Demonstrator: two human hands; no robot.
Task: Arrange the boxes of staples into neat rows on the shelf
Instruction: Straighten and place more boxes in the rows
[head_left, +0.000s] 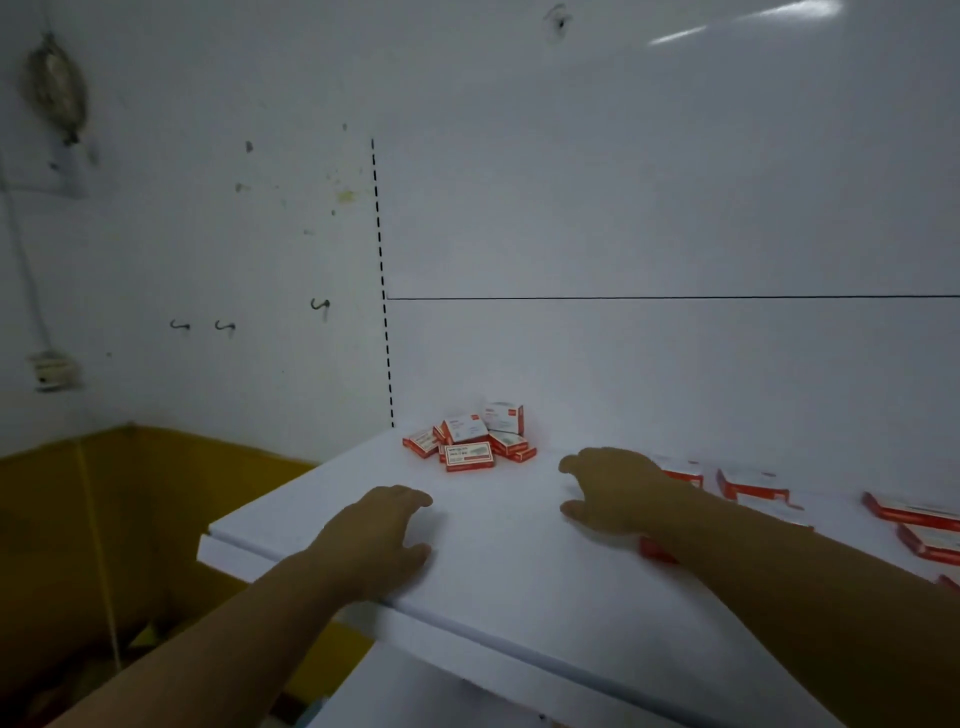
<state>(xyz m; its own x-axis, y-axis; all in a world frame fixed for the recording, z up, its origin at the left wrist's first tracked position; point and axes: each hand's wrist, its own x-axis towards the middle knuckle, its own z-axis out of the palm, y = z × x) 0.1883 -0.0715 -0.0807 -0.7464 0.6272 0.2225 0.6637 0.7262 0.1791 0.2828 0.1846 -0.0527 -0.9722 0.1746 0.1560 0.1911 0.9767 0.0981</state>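
2 bare hands reach apart over the white laminate shelf (519, 582), left hand (384, 525) and right hand (613, 488) both loose-fingered and holding nothing. The jumbled heap of small red-and-white cardboard staple boxes (470, 441) sits in the shelf's back left corner, just beyond the fingertips, with more flat-lying boxes (748, 483) to the right. Tidying the heap likely calls for lifting 1 box at a time from the top, label up, butted squarely against its neighbour.

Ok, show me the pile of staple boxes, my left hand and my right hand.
pile of staple boxes (465, 430): head view, on the top face of the middle box.
left hand (382, 530): head view, on the back of the hand.
right hand (615, 488): head view, on the back of the hand.
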